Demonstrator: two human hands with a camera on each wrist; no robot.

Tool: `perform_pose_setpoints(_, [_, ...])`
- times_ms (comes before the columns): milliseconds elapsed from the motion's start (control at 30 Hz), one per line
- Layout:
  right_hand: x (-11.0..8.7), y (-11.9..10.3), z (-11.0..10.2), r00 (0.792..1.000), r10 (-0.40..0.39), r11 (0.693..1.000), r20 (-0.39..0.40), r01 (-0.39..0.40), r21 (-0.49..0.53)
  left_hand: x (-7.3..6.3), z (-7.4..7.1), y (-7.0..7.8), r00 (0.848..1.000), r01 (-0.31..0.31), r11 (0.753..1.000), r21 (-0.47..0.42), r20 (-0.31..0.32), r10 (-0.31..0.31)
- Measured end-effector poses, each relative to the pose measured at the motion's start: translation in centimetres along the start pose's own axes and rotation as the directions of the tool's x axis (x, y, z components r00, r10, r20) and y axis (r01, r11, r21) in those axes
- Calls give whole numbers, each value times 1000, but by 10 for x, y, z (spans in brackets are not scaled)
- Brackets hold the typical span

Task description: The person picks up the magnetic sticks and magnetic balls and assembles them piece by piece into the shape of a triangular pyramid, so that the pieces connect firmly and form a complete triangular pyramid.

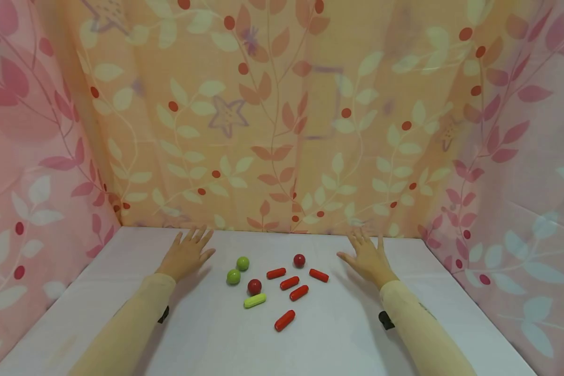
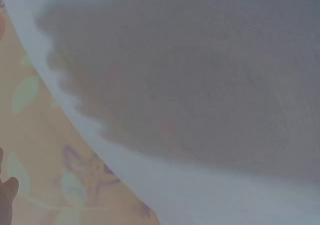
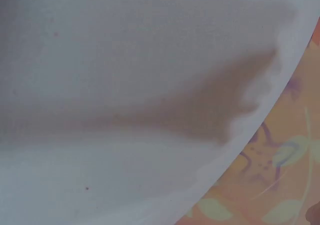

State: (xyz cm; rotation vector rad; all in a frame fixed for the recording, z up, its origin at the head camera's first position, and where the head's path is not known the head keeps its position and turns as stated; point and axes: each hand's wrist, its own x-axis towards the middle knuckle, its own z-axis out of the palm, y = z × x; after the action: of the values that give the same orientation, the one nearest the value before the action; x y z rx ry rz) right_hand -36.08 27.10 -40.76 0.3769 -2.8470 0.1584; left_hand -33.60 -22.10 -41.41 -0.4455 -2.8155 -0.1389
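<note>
Zero items held, afaict; I'd call the step a ready pose, no pick made yet. L to R on my head view, clock ctr = mid-cluster: left hand [image 1: 185,256] at 10 o'clock, fingers spread, raised off the table [image 1: 207,344] judging by its shadow. Then near green ball [image 1: 233,277] and far green ball [image 1: 243,263], 9-10; near red ball [image 1: 254,286] at 9, yellow-green stick [image 1: 255,301] just beside it, at 8. Four red sticks [image 1: 289,283] next, 12 round to 6; far red ball [image 1: 299,260] at 1; outer red stick [image 1: 319,275] at 3. Right hand [image 1: 366,258] at 2-3, spread likewise, nothing in it.

Next move prob calls for lowering one hand, coming inward, pinching an outer pc; L's nearest the greens, R the outer red stick.

Edges: table slants off at 8-10; far edge, w/ floral cloth [image 1: 272,130] behind, is tight past the fingertips at 12; R edge 2-4. Most room: 6 o'clock.
</note>
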Motion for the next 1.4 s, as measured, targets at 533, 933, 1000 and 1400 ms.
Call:
perform_pose_setpoints(533, [-6,-10,-1,1000,-28,1000,-6,28,-3,2,-2,4,1000,-20,1000,-13,14,21])
perform_pose_setpoints(933, [-14,-16,0,998,-56,998,5,56,11,-4,-5,6,999,-45,999,-14,-16,45])
perform_pose_setpoints(1000, [-15,-17,0,998,-64,998,0,64,13,-5,-5,6,999,-48,999,-20,-18,48])
perform_pose_setpoints(1400, [-20,-25,2,994,-112,993,-12,112,39,-8,-3,9,997,-79,996,-32,-19,78])
